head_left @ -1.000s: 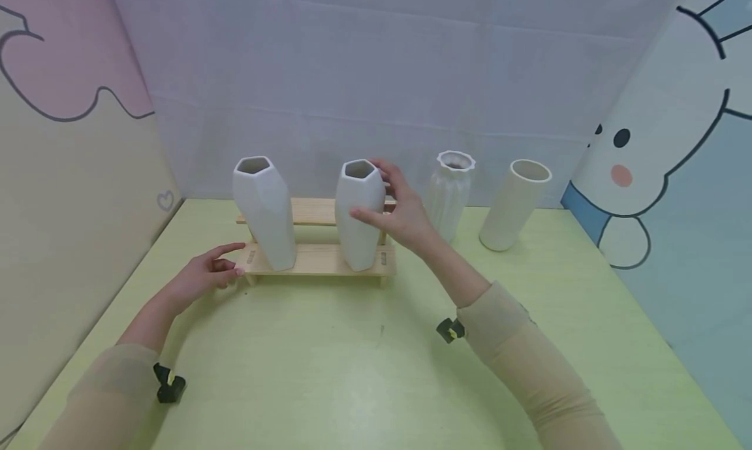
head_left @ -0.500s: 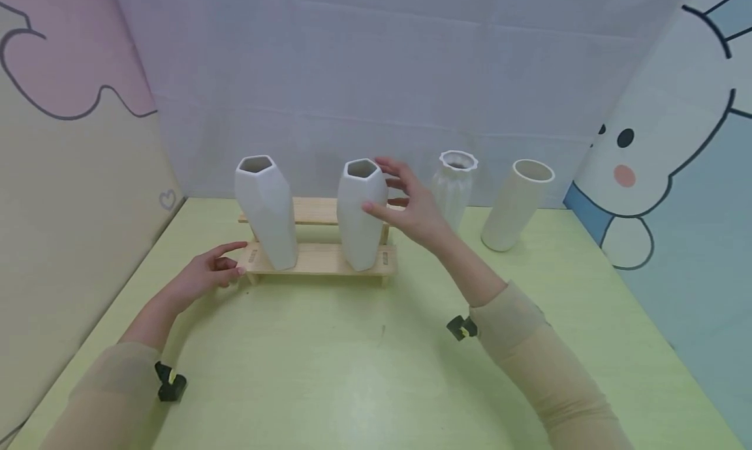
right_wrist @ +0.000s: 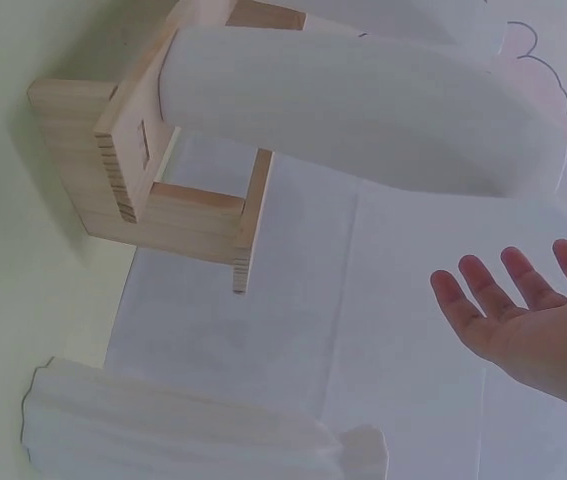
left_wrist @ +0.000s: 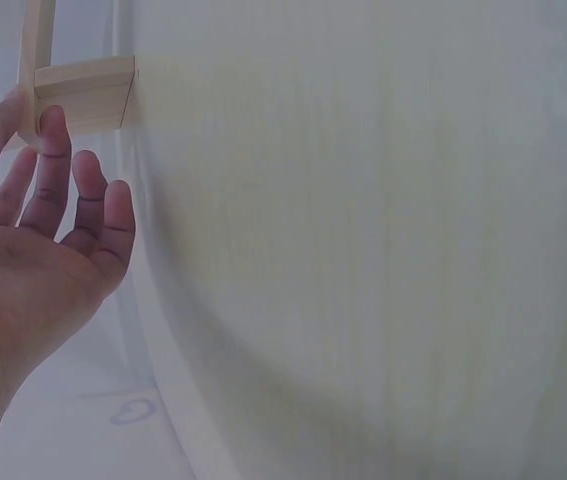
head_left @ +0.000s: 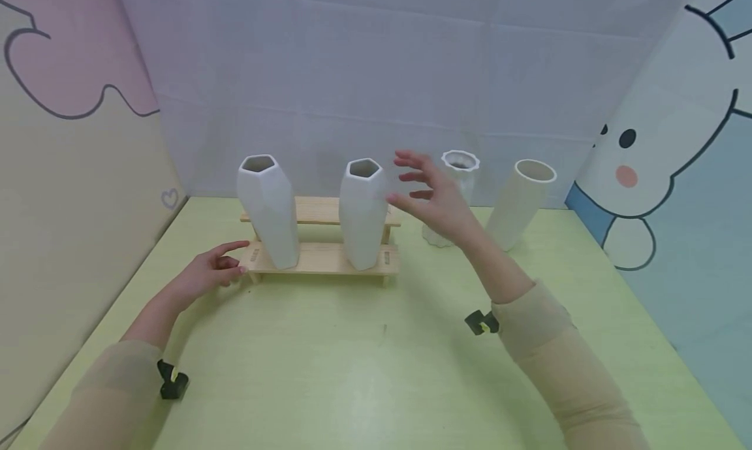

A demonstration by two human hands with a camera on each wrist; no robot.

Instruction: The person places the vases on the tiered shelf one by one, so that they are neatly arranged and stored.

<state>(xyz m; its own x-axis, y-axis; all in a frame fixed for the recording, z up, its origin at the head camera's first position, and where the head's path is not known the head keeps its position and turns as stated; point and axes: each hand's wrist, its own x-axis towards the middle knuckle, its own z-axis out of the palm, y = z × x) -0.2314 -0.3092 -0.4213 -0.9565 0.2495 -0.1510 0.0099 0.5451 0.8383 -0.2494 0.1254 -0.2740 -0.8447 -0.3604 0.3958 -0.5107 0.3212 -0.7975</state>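
Two white faceted vases stand upright on the lower board of a two-step wooden rack (head_left: pixel 320 259): a left vase (head_left: pixel 269 211) and a right vase (head_left: pixel 363 218). My left hand (head_left: pixel 205 277) is at the rack's left end. In the left wrist view its thumb and a finger pinch the edge of the board (left_wrist: pixel 31 60). Just right of the right vase, my right hand (head_left: pixel 437 202) hangs in the air with spread fingers, holding nothing. The right wrist view shows a gap between this hand (right_wrist: pixel 543 320) and the vase (right_wrist: pixel 363 115).
On the table (head_left: pixel 329 371), right of the rack, stands a white ribbed vase (head_left: pixel 461 166) with a scalloped rim, partly behind my right hand. Farther right is a plain white cylindrical vase (head_left: pixel 519 202). A pale cloth backdrop (head_left: pixel 329 78) rises behind the table.
My right hand has let go of the right vase and moved away to the right, its fingers spreading. The left hand stays at the rack's end, and both vases stay on the board.
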